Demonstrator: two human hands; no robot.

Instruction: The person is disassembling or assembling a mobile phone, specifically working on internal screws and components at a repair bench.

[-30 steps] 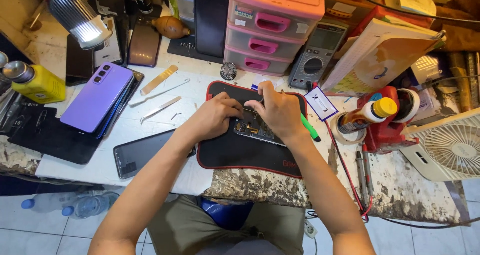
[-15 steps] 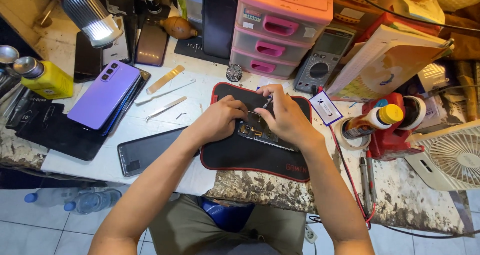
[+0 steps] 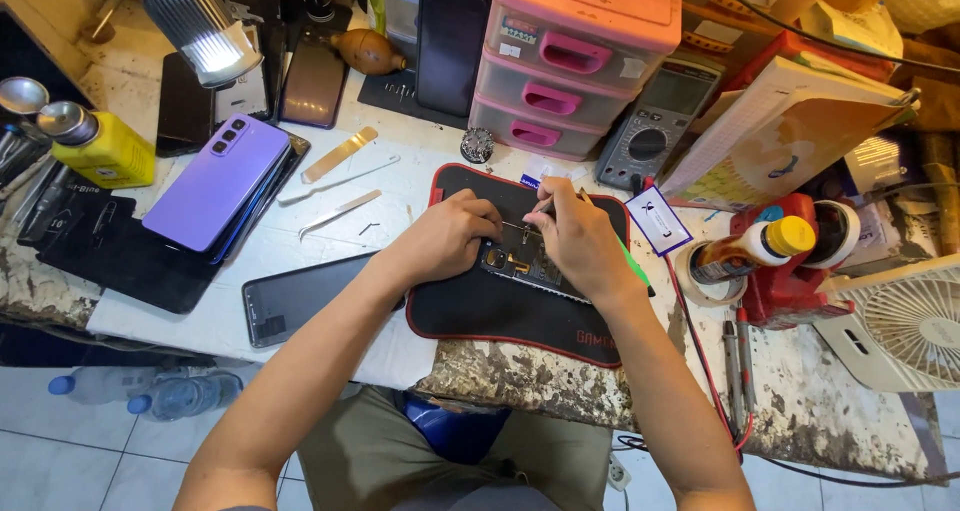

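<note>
Right now, both hands are working over an opened phone [image 3: 520, 263] that is lying on a black mat with red edging [image 3: 500, 316] at the middle of the bench [image 3: 300, 221]. The phone is lying with its long axis running roughly from nine o'clock to three o'clock, tilted slightly down toward four o'clock, its open inner side facing up; which end is the top cannot be told, since the hands are covering both ends.

The left hand [image 3: 445, 239] is resting at the phone's nine o'clock end, fingers curled and pressing it down against the mat, so its grip is closed on the phone. The right hand [image 3: 580, 241] is sitting over the three o'clock end, its grip pinched shut on thin tweezers [image 3: 528, 223], whose tip is pointing toward nine o'clock over the phone's inner parts.

At ten o'clock from the mat, a purple phone [image 3: 210, 181] is lying face down on a dark stack, with flat metal tools [image 3: 338, 183] between it and the mat. A dark screen panel [image 3: 300, 296] is lying just beside the mat at nine o'clock. Pink drawers [image 3: 560, 66] are standing at twelve o'clock, and a grey meter [image 3: 655, 121] at one o'clock.
</note>
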